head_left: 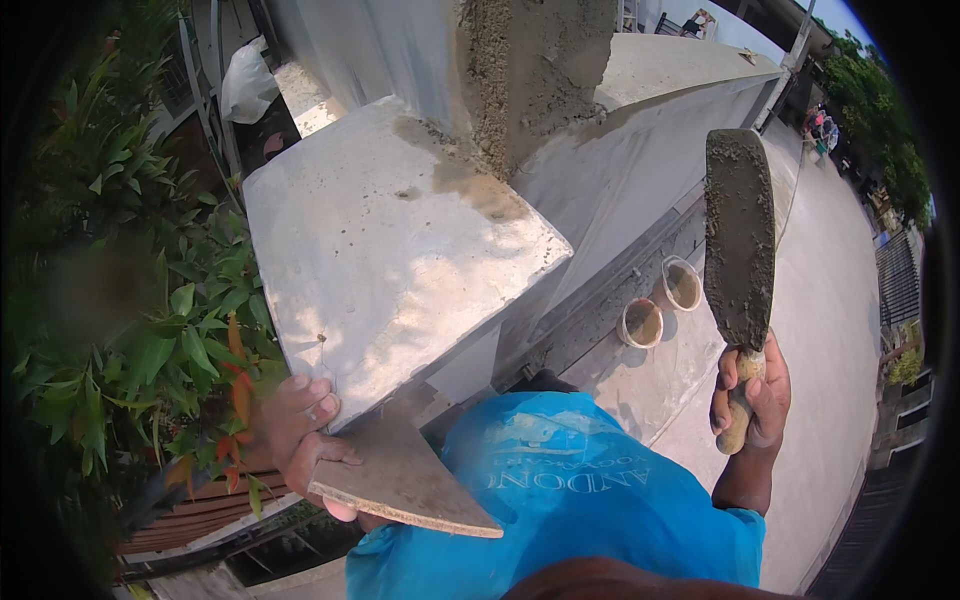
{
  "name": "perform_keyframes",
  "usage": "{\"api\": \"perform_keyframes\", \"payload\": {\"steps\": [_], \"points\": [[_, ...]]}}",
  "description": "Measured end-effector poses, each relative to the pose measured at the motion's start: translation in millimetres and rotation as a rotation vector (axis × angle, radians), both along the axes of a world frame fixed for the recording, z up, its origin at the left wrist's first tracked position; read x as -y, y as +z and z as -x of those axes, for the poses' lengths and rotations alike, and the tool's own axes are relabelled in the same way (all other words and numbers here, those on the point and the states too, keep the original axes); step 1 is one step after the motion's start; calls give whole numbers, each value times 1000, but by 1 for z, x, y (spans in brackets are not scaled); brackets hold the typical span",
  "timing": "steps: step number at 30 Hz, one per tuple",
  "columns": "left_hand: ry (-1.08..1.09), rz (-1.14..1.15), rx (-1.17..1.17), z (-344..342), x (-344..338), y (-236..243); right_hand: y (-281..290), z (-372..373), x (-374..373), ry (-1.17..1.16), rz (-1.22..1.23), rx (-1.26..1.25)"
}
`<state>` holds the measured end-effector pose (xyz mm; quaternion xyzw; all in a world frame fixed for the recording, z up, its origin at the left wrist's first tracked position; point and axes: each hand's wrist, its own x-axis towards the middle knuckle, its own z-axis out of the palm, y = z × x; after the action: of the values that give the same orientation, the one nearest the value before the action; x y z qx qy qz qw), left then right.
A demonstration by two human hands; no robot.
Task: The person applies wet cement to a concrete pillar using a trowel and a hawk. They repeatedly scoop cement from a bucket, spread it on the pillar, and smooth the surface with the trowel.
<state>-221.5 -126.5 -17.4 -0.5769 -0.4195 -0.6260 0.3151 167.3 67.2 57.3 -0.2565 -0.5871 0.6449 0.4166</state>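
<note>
My right hand (757,395) is closed around the wooden handle of a trowel (738,240), held upright at the right. Wet grey mortar coats its long blade. At the lower left, my left hand (305,440) grips a thin brown board (400,470) with a curved edge, just in front of my blue shirt. Some of its fingers are beside the near left corner of a pale concrete slab (400,270); whether they touch it I cannot tell. Behind the slab rises a pillar (540,80) with rough, damp mortar on its faces. Darker wet patches mark the slab at the pillar's foot.
Two small plastic tubs (640,323) stand on the pale pavement (820,300) below the wall (620,190). Leafy plants (150,330) crowd the left side. A white plastic bag (248,82) hangs at the upper left.
</note>
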Motion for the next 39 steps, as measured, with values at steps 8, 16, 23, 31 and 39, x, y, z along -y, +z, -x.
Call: {"api": "perform_keyframes", "payload": {"steps": [8,16,23,31,39], "points": [[-129,-24,-129,32,17,-19,-232,-77,-101,-464,427,276],[-246,80,-278,44,22,1,-78,12,-194,-283,-530,111],[240,27,-159,3,11,5,109,42,-256,-198,-1137,193],[881,-47,169,-40,-19,-3,183,110,-297,-183,-1546,49],[863,-178,218,-32,-17,-8,191,152,-321,-172,-1976,-224]]}}
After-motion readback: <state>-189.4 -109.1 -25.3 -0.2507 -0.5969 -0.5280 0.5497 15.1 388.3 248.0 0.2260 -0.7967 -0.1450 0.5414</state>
